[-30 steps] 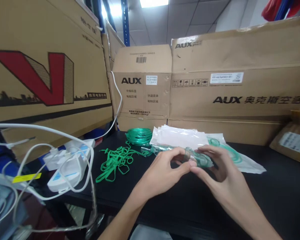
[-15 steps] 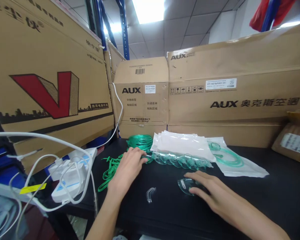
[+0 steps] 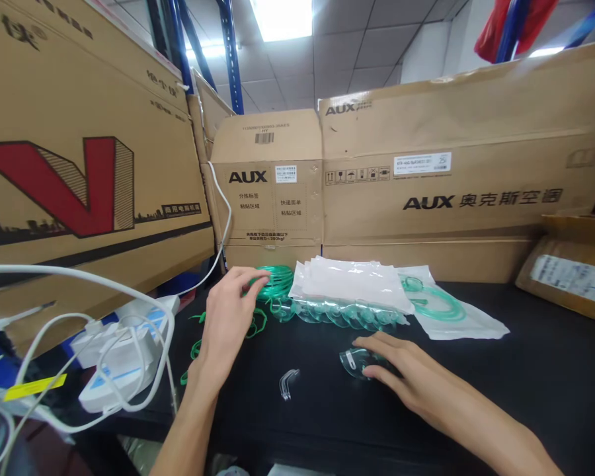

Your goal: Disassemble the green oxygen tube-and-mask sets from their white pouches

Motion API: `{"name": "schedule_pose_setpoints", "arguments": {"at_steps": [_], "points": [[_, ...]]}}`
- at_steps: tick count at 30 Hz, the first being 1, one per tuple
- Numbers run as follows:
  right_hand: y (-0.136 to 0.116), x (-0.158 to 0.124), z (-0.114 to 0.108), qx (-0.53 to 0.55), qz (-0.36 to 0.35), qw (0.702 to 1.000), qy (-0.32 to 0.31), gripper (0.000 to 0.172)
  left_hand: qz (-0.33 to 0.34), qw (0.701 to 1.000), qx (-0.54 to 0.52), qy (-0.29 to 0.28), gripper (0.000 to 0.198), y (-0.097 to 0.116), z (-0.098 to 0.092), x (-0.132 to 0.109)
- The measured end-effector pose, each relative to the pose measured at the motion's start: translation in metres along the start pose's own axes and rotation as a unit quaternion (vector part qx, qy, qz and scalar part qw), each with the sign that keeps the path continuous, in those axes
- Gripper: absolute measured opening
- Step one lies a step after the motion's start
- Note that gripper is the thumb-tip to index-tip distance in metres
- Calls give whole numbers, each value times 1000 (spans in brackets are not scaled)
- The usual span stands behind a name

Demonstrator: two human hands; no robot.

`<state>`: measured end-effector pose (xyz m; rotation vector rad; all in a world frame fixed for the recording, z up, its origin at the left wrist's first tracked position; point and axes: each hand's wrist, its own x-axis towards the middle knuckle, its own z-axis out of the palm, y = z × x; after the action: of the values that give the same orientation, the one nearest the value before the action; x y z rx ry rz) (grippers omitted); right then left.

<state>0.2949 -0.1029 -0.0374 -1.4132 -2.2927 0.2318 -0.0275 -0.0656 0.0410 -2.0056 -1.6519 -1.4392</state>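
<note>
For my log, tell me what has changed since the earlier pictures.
The left hand has let go of the clear mask and moved left toward the green coil; whether it grips anything is unclear. The right hand has brought the mask down onto the table. The white packets and cardboard boxes stayed put.

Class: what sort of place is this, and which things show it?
Probably a storeroom or warehouse workbench: a large AUX air-conditioner carton stands behind the black tabletop, and a blue perforated metal upright rises beyond.
</note>
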Motion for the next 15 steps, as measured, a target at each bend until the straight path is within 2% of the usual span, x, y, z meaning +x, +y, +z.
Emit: {"name": "schedule_pose_setpoints", "arguments": {"at_steps": [2, 6, 8, 11, 13, 15], "points": [[-3, 0, -4, 10, 2, 1000, -9, 50, 4, 989, -144, 22, 18, 19, 1, -3], [-7, -1, -13, 27, 7, 999, -29, 48, -1, 947, -318, -39, 20, 53, 10, -15], [-2, -1, -17, 27, 8, 999, -33, 48, 3, 931, -358, -69, 19, 66, 16, -20], [20, 1, -21, 14, 10, 999, -34, 48, -2, 913, -394, -103, 20, 78, 25, -27], [40, 2, -24, 6, 4, 999, -32, 48, 0, 914, -384, -131, 20, 82, 30, -30], [57, 3, -27, 4, 1, 1000, -18, 48, 26, 928, -328, -173, 18, 83, 35, -32]]}}
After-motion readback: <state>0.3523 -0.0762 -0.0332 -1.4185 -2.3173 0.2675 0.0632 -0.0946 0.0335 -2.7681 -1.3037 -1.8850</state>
